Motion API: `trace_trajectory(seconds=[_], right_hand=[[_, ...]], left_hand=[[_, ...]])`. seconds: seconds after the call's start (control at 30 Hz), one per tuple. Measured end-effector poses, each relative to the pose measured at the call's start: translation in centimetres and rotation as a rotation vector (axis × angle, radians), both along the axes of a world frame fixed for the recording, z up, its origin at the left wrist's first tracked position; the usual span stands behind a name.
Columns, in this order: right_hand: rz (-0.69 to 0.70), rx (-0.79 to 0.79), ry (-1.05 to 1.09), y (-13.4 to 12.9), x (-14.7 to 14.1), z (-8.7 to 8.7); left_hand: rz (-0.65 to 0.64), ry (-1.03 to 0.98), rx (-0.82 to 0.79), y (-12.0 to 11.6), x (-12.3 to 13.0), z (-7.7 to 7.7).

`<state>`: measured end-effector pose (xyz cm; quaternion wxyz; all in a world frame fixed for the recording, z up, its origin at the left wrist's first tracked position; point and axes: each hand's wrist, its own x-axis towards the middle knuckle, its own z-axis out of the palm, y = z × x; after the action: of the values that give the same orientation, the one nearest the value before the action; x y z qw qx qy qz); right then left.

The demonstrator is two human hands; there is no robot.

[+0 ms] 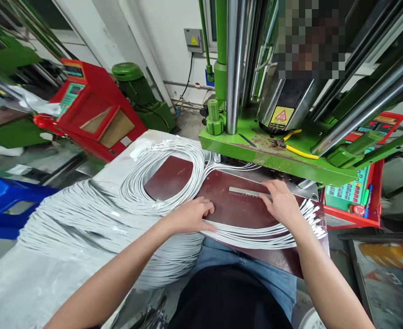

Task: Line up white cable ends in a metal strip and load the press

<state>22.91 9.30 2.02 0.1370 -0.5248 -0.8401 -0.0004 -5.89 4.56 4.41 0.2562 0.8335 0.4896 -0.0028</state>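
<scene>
Left hand (195, 215) low over the brown worktop (239, 212), beside the coil of pale cables (197, 176); fingers half curled, thumb spread apart from them, a gap showing between. Thumb lies over the near cable run (249, 235), contact unclear.

Right hand (283, 203) at the right end of a flat metal strip (244, 191); fingers and thumb bent about that end, cannot tell whether gripped or only touched. Strip lies on the worktop, between the cable run and the green press (277, 155).

Cable run curves along the near side, passing behind the right forearm, white tips (313, 217) fanned out at right. Large heap of cables (85, 219) left of the coil. Yellow-handled pliers (300, 151) on the press ledge
</scene>
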Motion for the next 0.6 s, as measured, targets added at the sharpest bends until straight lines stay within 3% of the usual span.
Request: trace_trajectory(seconds=[0.1,0.23,0.43,0.53,0.6], right_hand=[[0.045,0.002,0.071,-0.4,-0.7,0.4],[0.106,-0.095,0.139,-1.1,-1.8,0.8],[0.256,-0.438,0.286,-2.2,-2.8,1.8],[0.351,-0.549,0.326,-2.5,-3.3,2.1],[0.387,-0.626,0.348,-2.6,-3.6,2.3]], left_hand=[[-0.044,-0.011,0.018,-1.8,-0.8,-0.4],[-0.096,-0.022,0.034,-1.8,-0.8,-0.9],[-0.139,-0.146,0.049,-1.0,-0.8,-0.1],[-0.076,-0.241,0.026,-1.0,-1.2,0.2],[0.022,-0.335,-0.104,-0.9,-1.5,0.3]])
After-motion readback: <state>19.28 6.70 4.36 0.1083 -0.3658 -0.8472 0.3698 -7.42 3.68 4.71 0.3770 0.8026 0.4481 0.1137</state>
